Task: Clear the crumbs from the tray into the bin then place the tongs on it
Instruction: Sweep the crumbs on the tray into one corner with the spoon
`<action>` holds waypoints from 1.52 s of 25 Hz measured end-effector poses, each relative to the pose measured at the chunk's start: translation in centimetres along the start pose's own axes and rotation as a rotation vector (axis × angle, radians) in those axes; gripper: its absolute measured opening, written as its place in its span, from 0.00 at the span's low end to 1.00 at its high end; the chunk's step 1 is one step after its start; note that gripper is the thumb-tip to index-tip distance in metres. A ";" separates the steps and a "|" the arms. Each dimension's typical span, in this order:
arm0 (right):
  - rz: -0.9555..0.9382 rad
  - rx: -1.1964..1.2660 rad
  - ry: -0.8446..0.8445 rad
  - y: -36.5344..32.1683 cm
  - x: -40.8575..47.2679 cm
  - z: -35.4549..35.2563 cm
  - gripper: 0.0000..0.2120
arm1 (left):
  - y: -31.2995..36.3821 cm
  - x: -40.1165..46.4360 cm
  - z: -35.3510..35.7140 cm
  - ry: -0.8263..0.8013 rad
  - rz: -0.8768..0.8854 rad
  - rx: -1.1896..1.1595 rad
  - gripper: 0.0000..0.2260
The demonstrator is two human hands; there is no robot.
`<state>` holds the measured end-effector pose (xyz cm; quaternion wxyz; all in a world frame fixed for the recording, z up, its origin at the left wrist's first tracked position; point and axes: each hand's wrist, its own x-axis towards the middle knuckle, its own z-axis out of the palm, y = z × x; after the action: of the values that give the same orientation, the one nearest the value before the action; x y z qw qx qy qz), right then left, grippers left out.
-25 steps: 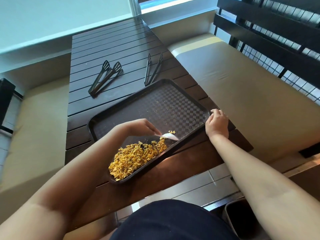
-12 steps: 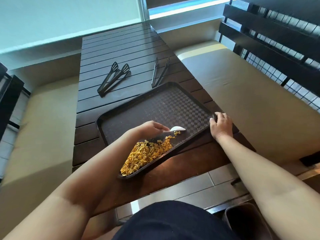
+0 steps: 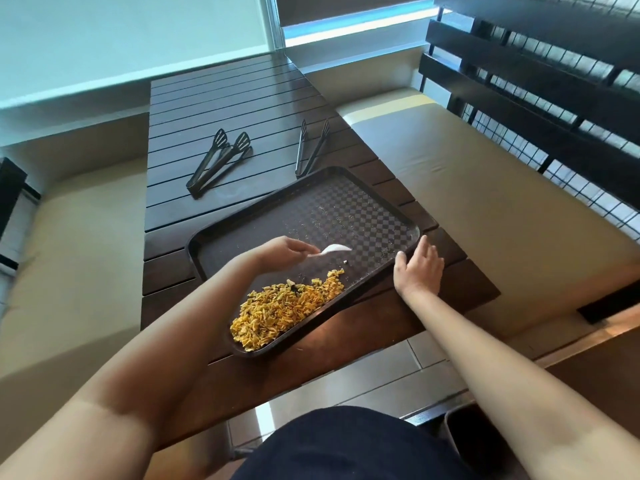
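A dark checkered tray (image 3: pixel 346 174) lies slanted on the slatted wooden table, one corner jutting past the table's near edge. Yellow-orange crumbs (image 3: pixel 287 304) are heaped in that near corner, and fine specks dot the tray's middle. My left hand (image 3: pixel 284 249) holds a small white plastic spoon (image 3: pixel 334 249) over the tray, just beyond the heap. My right hand (image 3: pixel 419 268) rests with straight fingers against the tray's right rim. Two black tongs lie on the table behind the tray: slotted ones (image 3: pixel 220 161) on the left, slim ones (image 3: pixel 310 148) on the right.
Beige cushioned benches (image 3: pixel 485 188) flank the table on both sides. A dark bin (image 3: pixel 457 434) shows partly at the bottom right beside my right forearm, on the tiled floor. A black slatted fence with wire mesh runs along the right.
My left hand lifted the white spoon away from the crumb heap toward the tray's middle. My right hand's fingers straightened along the tray's rim. The camera view shifted.
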<state>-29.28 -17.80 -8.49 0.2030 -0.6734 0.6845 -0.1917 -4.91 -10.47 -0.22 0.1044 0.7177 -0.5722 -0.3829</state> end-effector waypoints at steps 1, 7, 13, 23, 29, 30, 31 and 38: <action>0.003 -0.011 -0.008 0.0 -0.6 0.1 0.31 | 0.5 0.4 0.8 0.014 0.008 -0.033 0.15; -0.036 -0.086 -0.022 0.0 -2.9 0.9 0.33 | 0.7 0.7 2.4 -0.113 -0.017 -0.072 0.14; -0.045 -0.111 -0.017 0.0 -3.7 1.1 0.33 | -1.7 -1.5 0.5 -0.205 -0.001 0.157 0.13; -0.086 -0.155 0.025 0.0 -4.1 1.2 0.33 | -1.7 -0.1 2.0 0.079 0.002 -0.110 0.14; -0.086 -0.160 0.034 0.0 -4.0 1.3 0.33 | -2.1 -0.2 1.8 -0.109 -0.003 -0.011 0.15; -0.087 -0.158 0.039 0.1 -4.0 1.4 0.33 | -2.4 -0.6 1.4 -0.140 -0.001 0.024 0.15; -0.088 -0.155 0.043 0.1 -4.0 1.3 0.33 | -2.7 -1.0 1.0 -0.161 -0.007 0.055 0.15; -0.086 -0.149 0.047 -0.1 -3.9 1.4 0.32 | -4.5 -3.5 -1.4 -0.145 0.013 0.089 0.15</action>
<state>-28.38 -13.87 -9.54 0.1276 -0.7107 0.6720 -0.1645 -0.84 -6.30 -0.44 0.0335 0.6882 -0.5994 -0.4074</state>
